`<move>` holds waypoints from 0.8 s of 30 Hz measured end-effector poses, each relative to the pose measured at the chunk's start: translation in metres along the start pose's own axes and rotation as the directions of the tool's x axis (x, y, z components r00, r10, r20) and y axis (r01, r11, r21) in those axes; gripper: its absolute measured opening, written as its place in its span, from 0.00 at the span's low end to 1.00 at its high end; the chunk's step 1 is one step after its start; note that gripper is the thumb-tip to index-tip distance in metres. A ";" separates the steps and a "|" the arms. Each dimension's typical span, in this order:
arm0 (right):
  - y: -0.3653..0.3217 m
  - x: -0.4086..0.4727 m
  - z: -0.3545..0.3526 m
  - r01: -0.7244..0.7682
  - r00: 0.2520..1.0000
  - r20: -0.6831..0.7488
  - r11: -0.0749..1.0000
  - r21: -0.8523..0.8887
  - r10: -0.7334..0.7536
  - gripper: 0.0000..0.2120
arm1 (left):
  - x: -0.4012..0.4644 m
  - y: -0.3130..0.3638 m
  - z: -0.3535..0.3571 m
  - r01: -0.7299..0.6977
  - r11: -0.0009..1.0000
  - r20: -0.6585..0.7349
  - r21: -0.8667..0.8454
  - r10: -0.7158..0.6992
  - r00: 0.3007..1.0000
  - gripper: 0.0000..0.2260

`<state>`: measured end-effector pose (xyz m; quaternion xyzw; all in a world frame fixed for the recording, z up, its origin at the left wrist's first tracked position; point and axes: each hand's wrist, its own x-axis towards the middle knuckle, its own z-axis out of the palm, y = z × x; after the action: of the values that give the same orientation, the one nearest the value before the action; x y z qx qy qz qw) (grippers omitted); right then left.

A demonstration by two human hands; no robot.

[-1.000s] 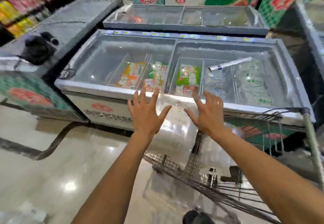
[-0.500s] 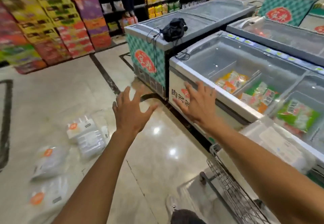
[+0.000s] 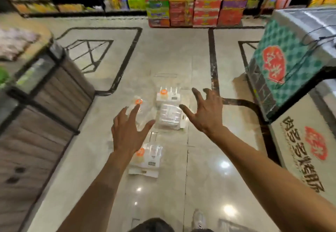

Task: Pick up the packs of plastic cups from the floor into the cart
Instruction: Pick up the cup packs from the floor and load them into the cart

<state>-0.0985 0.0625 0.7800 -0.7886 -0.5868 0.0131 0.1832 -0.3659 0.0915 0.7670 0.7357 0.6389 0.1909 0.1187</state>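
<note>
We see a freezer (image 3: 298, 64) at right, its contents hidden. Cup packs lie on the floor (image 3: 181, 53): one far (image 3: 168, 95), one middle (image 3: 170, 116), one near (image 3: 147, 159), one left (image 3: 137, 108). Our left hand (image 3: 127, 131) and right hand (image 3: 207, 111) hover above, fingers spread, holding nothing.

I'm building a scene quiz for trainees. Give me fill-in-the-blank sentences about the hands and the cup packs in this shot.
1. The packs of plastic cups lie on the ____.
2. Both the left hand and the right hand hold ____.
3. The freezer with the green checked side stands on the person's ____ side.
4. Each round sticker on the packs is ____ in colour.

Missing words: floor; nothing; right; orange
</note>
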 end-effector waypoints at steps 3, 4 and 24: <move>-0.046 0.024 0.049 0.087 0.992 0.092 0.995 0.045 -0.091 0.38 | 0.010 -0.056 0.010 0.135 0.991 0.006 -0.011 -0.135 0.991 0.40; -0.061 0.031 0.067 0.114 0.985 0.125 0.992 0.054 -0.120 0.38 | 0.015 -0.075 0.015 0.171 0.985 0.009 -0.020 -0.171 0.985 0.41; -0.111 0.040 0.591 -0.406 0.774 0.556 0.911 0.071 0.302 0.38 | 0.146 -0.409 0.399 0.192 0.966 0.390 0.175 -0.247 0.887 0.36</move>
<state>-0.3275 0.2888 0.2700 -0.8291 -0.4507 0.3210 0.0803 -0.5435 0.3263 0.2555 0.6882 0.6904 -0.0241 0.2217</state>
